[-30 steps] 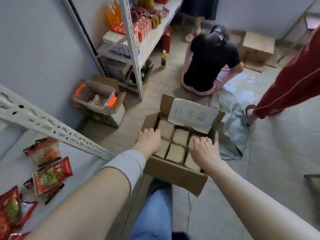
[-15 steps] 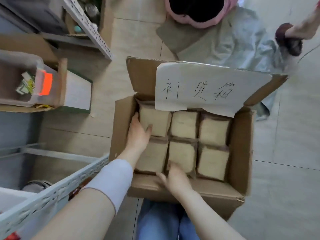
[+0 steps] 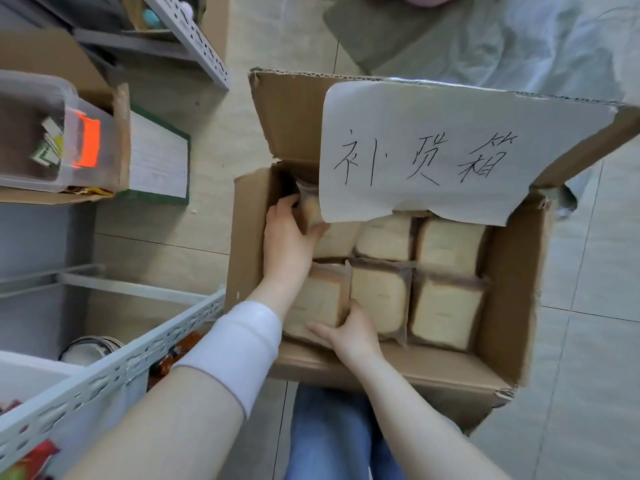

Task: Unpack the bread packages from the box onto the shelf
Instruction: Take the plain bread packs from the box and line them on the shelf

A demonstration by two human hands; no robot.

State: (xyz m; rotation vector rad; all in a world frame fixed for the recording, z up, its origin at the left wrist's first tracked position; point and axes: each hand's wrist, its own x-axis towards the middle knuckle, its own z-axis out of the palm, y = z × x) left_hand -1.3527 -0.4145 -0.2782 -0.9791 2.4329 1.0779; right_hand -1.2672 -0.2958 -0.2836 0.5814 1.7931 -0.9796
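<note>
An open cardboard box [image 3: 509,282] stands on the floor in front of me, with a hand-lettered paper sheet [image 3: 450,150] on its far flap. Several clear-wrapped bread packages [image 3: 446,306] lie flat inside in two rows. My left hand [image 3: 287,237] is inside at the far left corner, fingers closed around a bread package [image 3: 310,209] that is tilted up on edge. My right hand [image 3: 349,330] grips the near-left bread package [image 3: 318,299] at its lower right corner. The grey metal shelf [image 3: 114,368] runs along my lower left.
Red snack packets [image 3: 31,459] lie on the shelf at bottom left. A clear plastic bin with an orange latch [image 3: 86,140] sits in another carton at the left. A second shelf post [image 3: 194,36] rises at top left. A grey sheet [image 3: 519,39] lies beyond the box.
My view has closed in on the box. My left hand has tipped the far-left package up on edge. My right hand slid left and took hold of the near-left package.
</note>
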